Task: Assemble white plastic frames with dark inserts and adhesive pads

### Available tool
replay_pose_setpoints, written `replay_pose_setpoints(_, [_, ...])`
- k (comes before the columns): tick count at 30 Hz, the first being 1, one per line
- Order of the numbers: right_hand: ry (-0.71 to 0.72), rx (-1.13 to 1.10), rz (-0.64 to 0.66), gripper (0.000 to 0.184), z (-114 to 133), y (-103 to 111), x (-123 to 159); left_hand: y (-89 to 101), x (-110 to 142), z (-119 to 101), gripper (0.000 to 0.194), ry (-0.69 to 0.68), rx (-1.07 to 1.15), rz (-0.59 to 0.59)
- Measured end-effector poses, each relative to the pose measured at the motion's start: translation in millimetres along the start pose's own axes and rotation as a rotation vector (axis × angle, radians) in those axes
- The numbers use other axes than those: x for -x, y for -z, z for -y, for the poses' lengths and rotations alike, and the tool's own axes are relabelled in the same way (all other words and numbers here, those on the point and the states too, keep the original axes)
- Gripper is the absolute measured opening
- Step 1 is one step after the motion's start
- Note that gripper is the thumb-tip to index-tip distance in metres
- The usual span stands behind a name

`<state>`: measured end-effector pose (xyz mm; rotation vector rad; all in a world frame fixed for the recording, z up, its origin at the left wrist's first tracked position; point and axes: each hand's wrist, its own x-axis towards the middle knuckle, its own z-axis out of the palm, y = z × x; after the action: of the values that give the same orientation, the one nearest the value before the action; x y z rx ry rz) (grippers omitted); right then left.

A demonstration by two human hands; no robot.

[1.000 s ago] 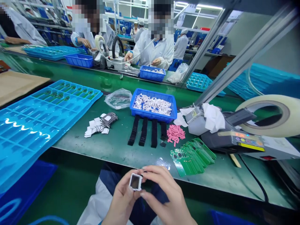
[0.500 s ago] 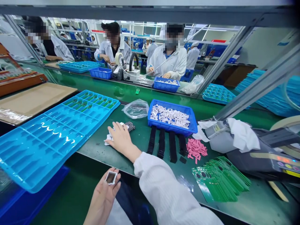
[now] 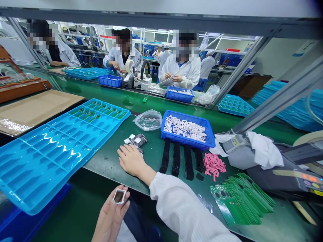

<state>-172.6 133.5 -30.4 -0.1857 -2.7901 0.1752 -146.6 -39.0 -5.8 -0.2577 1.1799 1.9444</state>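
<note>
Below the bench edge, my left hand (image 3: 112,210) grips a small white square frame with a dark middle (image 3: 119,196) between thumb and fingers. My right hand (image 3: 131,160) lies palm down on the green bench, its fingers stretched out. Just beyond its fingers is a small pile of white and black-striped pieces (image 3: 138,139); part of the pile is hidden by the hand. Whatever may be under the palm cannot be seen.
A blue tray (image 3: 54,148) with several green boards lies left. Beyond my right hand are a plastic bag (image 3: 148,120) and a blue bin (image 3: 213,143) of white parts. Black strips (image 3: 188,163), pink pieces (image 3: 214,164) and green circuit boards (image 3: 242,201) lie right. Co-workers sit opposite.
My right hand has drawn back from the pile toward the bench edge, uncovering more of the white and striped pieces. My left hand keeps the white frame at nearly the same place.
</note>
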Motion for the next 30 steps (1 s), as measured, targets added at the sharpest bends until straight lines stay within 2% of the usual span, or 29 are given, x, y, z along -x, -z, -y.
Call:
replay_pose_setpoints(5, [-0.025, -0.029, -0.002, 0.039, -1.1, 9.3, 12.0, 12.4, -17.6, -1.7, 0.035, 0.009, 0.002, 0.053])
replay_pose_setpoints(8, [-0.187, -0.029, -0.053, 0.054, -4.9, 14.9, 4.1, 11.8, -34.1, -8.2, 0.031, -0.038, 0.026, 0.061])
replay_pose_setpoints(11, [-0.406, -0.018, -0.078, 0.067, -14.3, 16.8, -12.5, -4.9, -48.0, -18.3, 0.019, -0.111, 0.071, 0.012])
replay_pose_setpoints(14, [-0.498, -0.011, -0.043, 0.066, -23.2, 17.1, -24.4, -28.8, -58.7, -26.5, 0.022, -0.148, 0.100, 0.000])
replay_pose_setpoints(17, [-0.473, 0.010, -0.002, 0.050, -26.0, 17.7, -24.2, -46.4, -68.7, -29.2, 0.024, -0.143, 0.103, 0.024])
replay_pose_setpoints(20, [-0.422, 0.035, 0.021, 0.039, -25.3, 19.5, -16.9, -53.8, -76.3, -27.4, 0.025, -0.137, 0.115, 0.018])
replay_pose_setpoints(24, [-0.335, 0.039, 0.054, 0.035, -26.4, 24.1, -8.3, -55.9, -76.4, -22.3, 0.025, -0.138, 0.133, 0.006])
replay_pose_setpoints(30, [-0.169, 0.007, 0.091, 0.034, -31.9, 31.3, 5.5, -58.9, -61.4, -8.0, 0.022, -0.152, 0.135, 0.063])
